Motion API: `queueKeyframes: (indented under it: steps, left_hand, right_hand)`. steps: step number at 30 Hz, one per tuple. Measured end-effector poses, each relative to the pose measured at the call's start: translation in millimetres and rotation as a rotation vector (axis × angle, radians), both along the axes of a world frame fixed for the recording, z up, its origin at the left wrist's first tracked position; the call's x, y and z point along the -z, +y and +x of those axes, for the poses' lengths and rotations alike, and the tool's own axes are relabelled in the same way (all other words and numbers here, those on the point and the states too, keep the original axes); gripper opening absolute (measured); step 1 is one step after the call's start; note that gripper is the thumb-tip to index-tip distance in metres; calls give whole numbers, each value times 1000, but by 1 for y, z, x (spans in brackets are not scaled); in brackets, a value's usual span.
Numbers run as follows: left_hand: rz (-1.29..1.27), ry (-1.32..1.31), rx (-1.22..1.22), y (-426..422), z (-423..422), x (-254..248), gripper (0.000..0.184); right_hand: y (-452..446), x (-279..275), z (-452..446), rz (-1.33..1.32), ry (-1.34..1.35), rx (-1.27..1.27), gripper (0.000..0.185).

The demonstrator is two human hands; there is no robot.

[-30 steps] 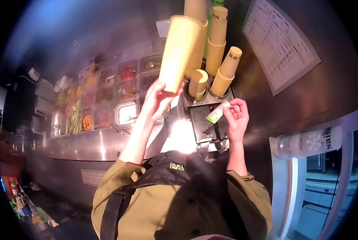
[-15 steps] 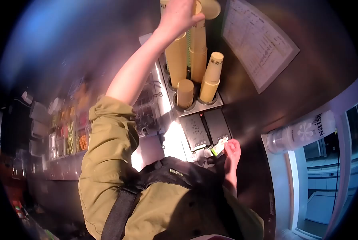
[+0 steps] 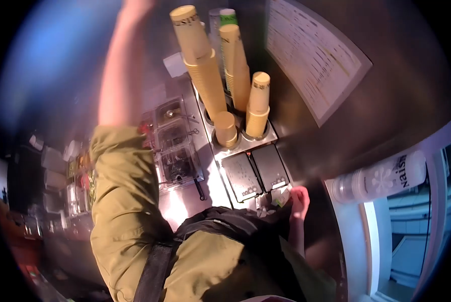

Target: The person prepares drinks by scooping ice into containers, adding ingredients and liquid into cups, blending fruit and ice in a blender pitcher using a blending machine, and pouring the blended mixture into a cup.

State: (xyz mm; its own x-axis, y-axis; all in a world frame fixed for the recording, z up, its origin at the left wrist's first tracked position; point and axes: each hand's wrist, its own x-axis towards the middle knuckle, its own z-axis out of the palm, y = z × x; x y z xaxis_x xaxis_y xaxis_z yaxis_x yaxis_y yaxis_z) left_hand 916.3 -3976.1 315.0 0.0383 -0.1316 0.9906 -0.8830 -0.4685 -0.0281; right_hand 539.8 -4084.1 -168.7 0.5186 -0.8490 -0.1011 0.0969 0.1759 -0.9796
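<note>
White and green, a small label (image 3: 282,200) sits pinched in the right hand (image 3: 299,201), lower right of centre. Just beside lie dark-lidded machines (image 3: 239,175); above, cream paper cups (image 3: 209,85) stand stacked. The left hand (image 3: 137,5), blurred, meets the top edge; I cannot tell its grip.

**Site: drinks shop, preparation counter (probable)**

Reference point: fingers (image 3: 298,191) of the right hand (image 3: 299,202).

- Just beyond fingers: two dark flat-topped devices (image 3: 240,173), side by side.
- Farther beyond: tall stacks of paper cups (image 3: 203,80), several bearing printed lettering, seated in a metal holder (image 3: 244,146).
- Left of fingers: clear food containers (image 3: 175,135) on the metal counter (image 3: 177,205); contents partly blurred.
- Beyond, rightward: large printed sheet (image 3: 316,58).
- Right of fingers: clear plastic vessel (image 3: 381,176), lettering plus snowflake-like mark.
</note>
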Motion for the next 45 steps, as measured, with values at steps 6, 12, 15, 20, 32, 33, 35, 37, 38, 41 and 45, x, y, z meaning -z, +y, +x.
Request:
queueKeyframes:
  steps: [6,12,15,20,32,33,35,37,38,41,45]
  left_hand:
    - [-142,71,113,67,-23,9,29]
    - [11,352,-476,141,70,73,61]
    - [78,396,-464,134,107,132,59]
    - [307,647,-368,126,177,228,54]
    - [-973,1768,1194,264,-48,392,45]
    - [-910,1777,1134,268,-77,394,47]
    - [-831,1822,1051,274,-122,385,52]
    - [-725,1809,971,278,-147,389,68]
    - [-657,1796,870,276,-155,388,75]
    - [-514,1666,685,273,-167,378,80]
    - [-281,1577,552,268,-172,371,80]
  right_hand:
    - [0,-5,20,-39,12,-199,6]
    - [13,2,19,26,98,-226,5]
    - [20,-4,26,46,191,-264,4]
    - [26,-2,42,-3,124,-280,7]
    - [87,-110,149,60,-98,-726,41]
    - [99,-118,159,41,-129,-818,42]
    - [123,-140,172,90,-165,-992,40]
    - [146,-152,182,103,-236,-1104,37]
    - [156,-155,184,100,-280,-1135,36]
    - [176,-163,181,117,-275,-1149,36]
    - [180,-163,175,113,-287,-1102,37]
